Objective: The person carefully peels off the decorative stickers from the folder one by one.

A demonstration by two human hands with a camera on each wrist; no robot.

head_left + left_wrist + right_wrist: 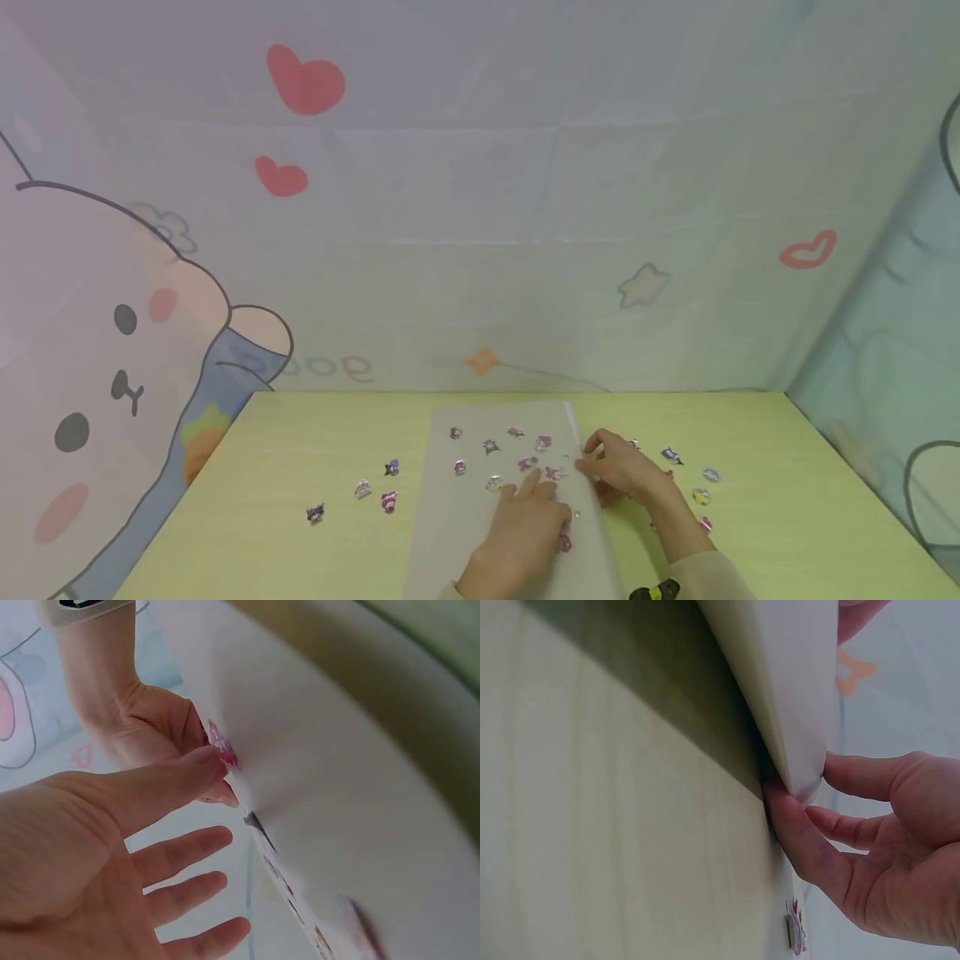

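A white sheet of paper (438, 542) lies lengthwise on the table, with several small shiny character stickers on its upper half. My left hand (525, 527) rests over the middle of the sheet, its fingers extended. In the left wrist view its thumb reaches a pink sticker (223, 746), and the other fingers are spread apart. At the sheet's right edge, my right hand (621, 467) pinches the paper. The right wrist view shows the thumb on one face of the sheet (799, 697) and a finger under the other, the edge lifted and curved off the tabletop.
Left of the sheet lie several loose stickers, among them a dark one (315, 512) and a pink one (388, 501). More stickers, including a yellow one (701, 497), lie to the right beyond my right forearm. A printed cloth (480, 167) hangs behind the pale yellow table (300, 450).
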